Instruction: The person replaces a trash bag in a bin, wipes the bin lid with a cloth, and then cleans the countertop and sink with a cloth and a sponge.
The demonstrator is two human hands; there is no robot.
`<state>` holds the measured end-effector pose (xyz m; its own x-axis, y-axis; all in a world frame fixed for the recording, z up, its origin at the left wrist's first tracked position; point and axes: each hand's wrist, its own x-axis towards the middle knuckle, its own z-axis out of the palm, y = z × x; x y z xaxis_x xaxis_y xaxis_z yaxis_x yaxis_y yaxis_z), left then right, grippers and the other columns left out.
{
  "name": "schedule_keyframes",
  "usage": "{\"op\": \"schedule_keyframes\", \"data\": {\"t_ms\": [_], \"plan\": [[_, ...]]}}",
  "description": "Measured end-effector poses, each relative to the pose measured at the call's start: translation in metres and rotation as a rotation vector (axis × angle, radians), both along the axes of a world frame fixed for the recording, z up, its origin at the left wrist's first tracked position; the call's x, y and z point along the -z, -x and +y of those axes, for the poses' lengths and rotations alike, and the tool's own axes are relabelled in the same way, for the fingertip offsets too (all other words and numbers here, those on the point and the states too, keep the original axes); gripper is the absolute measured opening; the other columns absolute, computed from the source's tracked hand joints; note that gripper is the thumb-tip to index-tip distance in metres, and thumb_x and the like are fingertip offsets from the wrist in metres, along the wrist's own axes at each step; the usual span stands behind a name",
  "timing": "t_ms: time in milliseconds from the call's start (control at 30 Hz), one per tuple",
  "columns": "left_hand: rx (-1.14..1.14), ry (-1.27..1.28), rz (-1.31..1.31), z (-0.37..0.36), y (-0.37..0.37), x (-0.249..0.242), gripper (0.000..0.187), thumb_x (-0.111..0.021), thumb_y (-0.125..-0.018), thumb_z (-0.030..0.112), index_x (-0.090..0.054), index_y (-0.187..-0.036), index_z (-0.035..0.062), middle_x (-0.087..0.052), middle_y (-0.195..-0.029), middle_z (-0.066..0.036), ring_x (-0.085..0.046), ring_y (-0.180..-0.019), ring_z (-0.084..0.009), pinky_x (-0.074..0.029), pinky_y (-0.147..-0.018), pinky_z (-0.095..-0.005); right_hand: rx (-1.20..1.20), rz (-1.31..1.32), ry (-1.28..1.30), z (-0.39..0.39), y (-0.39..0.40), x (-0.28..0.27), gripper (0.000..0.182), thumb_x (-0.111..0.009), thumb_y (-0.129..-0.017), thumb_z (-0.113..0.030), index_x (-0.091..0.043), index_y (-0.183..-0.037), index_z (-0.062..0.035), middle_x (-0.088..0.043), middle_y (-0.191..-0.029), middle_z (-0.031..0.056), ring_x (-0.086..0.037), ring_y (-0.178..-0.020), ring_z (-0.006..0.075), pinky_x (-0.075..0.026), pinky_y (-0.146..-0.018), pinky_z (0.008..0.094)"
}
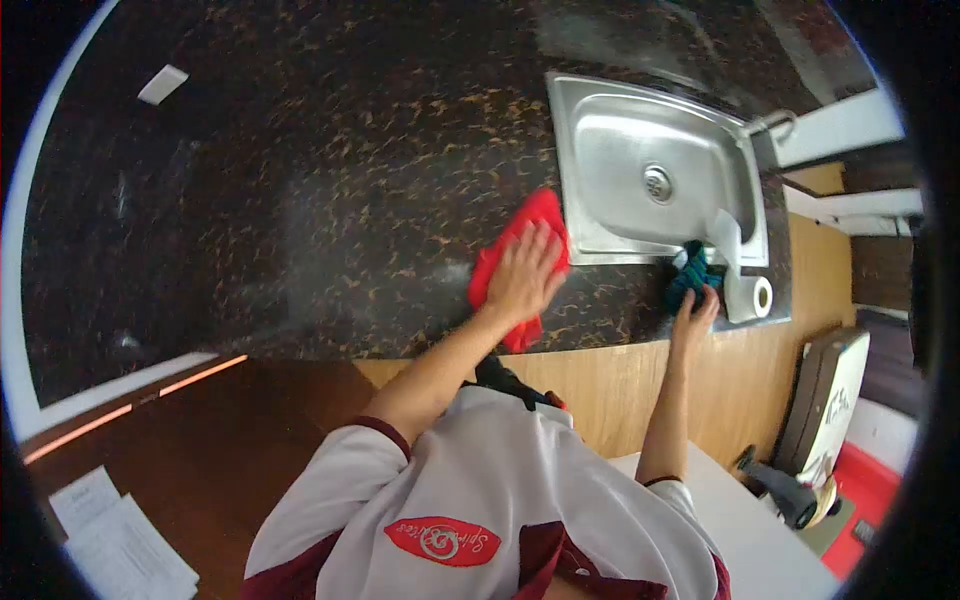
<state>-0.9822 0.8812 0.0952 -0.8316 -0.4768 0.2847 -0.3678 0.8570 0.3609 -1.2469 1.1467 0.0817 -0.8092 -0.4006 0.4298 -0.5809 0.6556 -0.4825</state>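
While the left hand (pixel 525 272) spreads flat on a crumpled red cloth (pixel 545 207), the right hand (pixel 695 315) touches a bunched dark-green cloth (pixel 688 278), its clamping unclear. Both cloths lie on brown-flecked black counter (pixel 380 180) beside 1 rectangular steel sink (pixel 640 140); dark borders crop the room.

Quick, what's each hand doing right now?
Left hand: open, pressed flat on the red cloth.
Right hand: fingers on the dark green cloth; can't tell whether it's gripping.
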Motion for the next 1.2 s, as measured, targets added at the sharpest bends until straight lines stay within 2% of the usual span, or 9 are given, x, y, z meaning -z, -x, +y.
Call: {"op": "schedule_keyframes", "data": {"t_ms": [233,300,367,433,567,633,767,1000,1200], "plan": [[-0.928,-0.135,-0.304,-0.194,-0.291,0.031,0.028,-0.048,-0.096,0.021,-0.069,-0.1,0.0034,-0.06,-0.122,-0.015,-0.055,-0.11,-0.0336,-0.045,-0.098,-0.0464,0.079,0.165,-0.208,-0.024,0.014,0.033,0.037,-0.054,-0.099,-0.024,-0.057,-0.132,-0.0064,-0.052,-0.135,0.0233,-0.049,-0.124,0.0422,-0.039,-0.105,0.0504],[-1.021,0.96,-0.297,-0.238,-0.299,0.077,0.03,-0.045,-0.1,0.024,-0.064,-0.104,0.0016,-0.061,-0.115,-0.018,-0.056,-0.105,-0.034,-0.044,-0.098,-0.0468,0.1,0.154,-0.229,-0.021,0.014,0.03,0.037,-0.054,-0.099,-0.024,-0.057,-0.131,-0.0062,-0.053,-0.135,0.0231,-0.049,-0.124,0.0422,-0.039,-0.105,0.0506],[-0.783,-0.254,0.021,-0.193,-0.166,0.043,0.038,-0.044,-0.101,0.029,-0.058,-0.123,0.0009,-0.059,-0.126,-0.02,-0.054,-0.118,-0.0363,-0.04,-0.104,-0.0482,0.099,0.185,-0.235,-0.023,0.013,0.029,0.037,-0.055,-0.098,-0.025,-0.058,-0.13,-0.0057,-0.054,-0.133,0.0227,-0.049,-0.123,0.042,-0.039,-0.105,0.0507],[-0.415,-0.285,-0.481,-0.096,-0.025,-0.063,0.053,-0.046,-0.1,0.031,-0.045,-0.142,-0.0005,-0.046,-0.148,-0.022,-0.04,-0.14,-0.0358,-0.03,-0.116,-0.0453,0.1,0.16,-0.228,-0.023,0.01,0.025,0.037,-0.055,-0.099,-0.026,-0.058,-0.13,-0.0057,-0.055,-0.133,0.023,-0.049,-0.123,0.0423,-0.039,-0.105,0.0508],[0.33,-0.246,0.021,0.075,-0.016,0.014,0.057,-0.057,-0.09,0.029,-0.049,-0.142,0.0064,-0.049,-0.146,-0.018,-0.042,-0.138,-0.0353,-0.028,-0.117,-0.05,0.089,0.161,-0.212,-0.019,0.014,0.029,0.038,-0.056,-0.098,-0.026,-0.058,-0.13,-0.0054,-0.055,-0.13,0.0246,-0.049,-0.122,0.0433,-0.039,-0.104,0.0511],[0.132,-0.375,-0.521,0.01,-0.059,-0.047,0.056,-0.062,-0.087,0.029,-0.054,-0.138,0.0072,-0.05,-0.144,-0.015,-0.044,-0.136,-0.0336,-0.031,-0.115,-0.0506,0.084,0.171,-0.199,-0.018,0.015,0.032,0.038,-0.056,-0.097,-0.026,-0.058,-0.129,-0.0051,-0.055,-0.13,0.0249,-0.05,-0.121,0.0435,-0.04,-0.104,0.051],[-0.688,0.478,-0.158,-0.176,-0.189,0.045,0.03,-0.048,-0.099,0.021,-0.063,-0.12,0.0064,-0.061,-0.127,-0.017,-0.055,-0.122,-0.0351,-0.047,-0.097,-0.0495,0.098,0.172,-0.233,-0.024,0.012,0.026,0.037,-0.055,-0.098,-0.025,-0.058,-0.129,-0.0042,-0.056,-0.129,0.0245,-0.05,-0.121,0.0428,-0.04,-0.103,0.0506],[0.003,-0.082,-0.079,0.003,0.006,-0.002,0.026,-0.048,-0.096,0.023,-0.061,-0.114,0.008,-0.058,-0.116,-0.013,-0.052,-0.11,-0.0322,-0.043,-0.091,-0.049,0.067,0.422,-0.368,0.011,0.056,0.071,0.033,-0.058,-0.098,-0.026,-0.063,-0.118,0.0007,-0.066,-0.113,0.0204,-0.061,-0.104,0.0395,-0.047,-0.092,0.0495],[-0.204,-0.059,-0.289,-0.082,-0.209,-0.009,0.047,-0.055,-0.092,0.032,-0.06,-0.132,0.0086,-0.052,-0.143,-0.012,-0.042,-0.137,-0.0344,-0.036,-0.11,-0.0507,0.065,0.175,-0.327,0.003,0.064,0.034,0.035,-0.055,-0.098,-0.024,-0.063,-0.121,0.002,-0.066,-0.113,0.0261,-0.06,-0.105,0.0444,-0.047,-0.093,0.0496]]}}
